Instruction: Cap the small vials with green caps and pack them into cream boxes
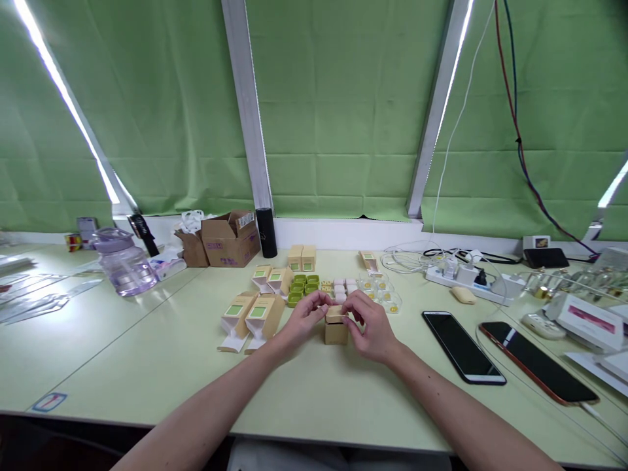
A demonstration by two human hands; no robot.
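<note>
A small brown cardboard box (336, 333) stands on the table in front of me, its top flap partly raised. My left hand (308, 315) is closed on its upper left edge, fingertips at the flap. At the upper right, my right hand (371, 327) pinches the flap's edge between thumb and fingers. Just beyond are green square cups (303, 285), small yellowish pieces (326, 286), pale pink cubes (339, 289) and clear domed pieces with yellow centres (387, 294). Open cartons with green labels (265, 314) lie left of my left hand. The inside of the held box is hidden.
Two closed cartons (301, 258) and an open carton (369, 261) sit farther back. Left are a purple water jug (125, 261), a shipping box (230, 241) and a black cylinder (266, 233). Right are two phones (464, 347), a power strip (471, 284) and loose cables (405, 258).
</note>
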